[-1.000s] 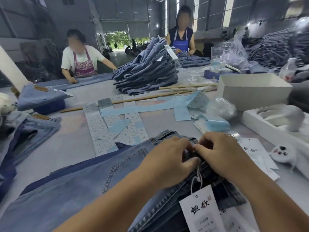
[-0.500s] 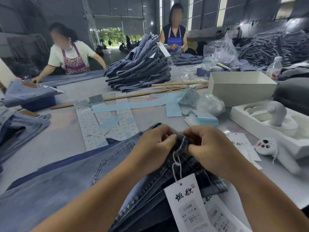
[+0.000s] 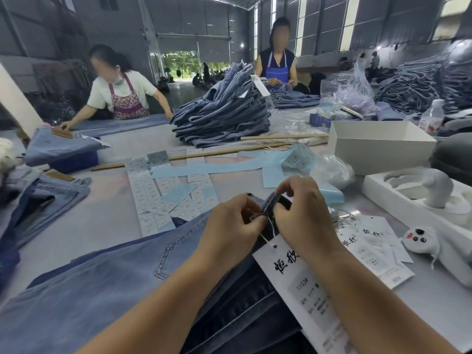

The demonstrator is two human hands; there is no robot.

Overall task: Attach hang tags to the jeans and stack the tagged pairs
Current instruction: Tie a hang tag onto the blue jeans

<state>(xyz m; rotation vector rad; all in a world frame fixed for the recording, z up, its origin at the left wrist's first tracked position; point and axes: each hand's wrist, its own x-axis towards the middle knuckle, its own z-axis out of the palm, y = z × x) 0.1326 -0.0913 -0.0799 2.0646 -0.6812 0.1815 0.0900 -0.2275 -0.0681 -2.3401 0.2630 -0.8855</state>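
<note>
At the waistband of the jeans (image 3: pixel 107 290), raised a little off the table (image 3: pixel 97 221), both hands meet: the left hand (image 3: pixel 229 226) pinches the white string (image 3: pixel 267 232) just left of the belt loop, the right hand (image 3: pixel 301 213) grips the loop from the right, fingers curled. The hang tag (image 3: pixel 296 284) dangles below the waistband, its long axis running toward the person. Both hands sit equally near.
</note>
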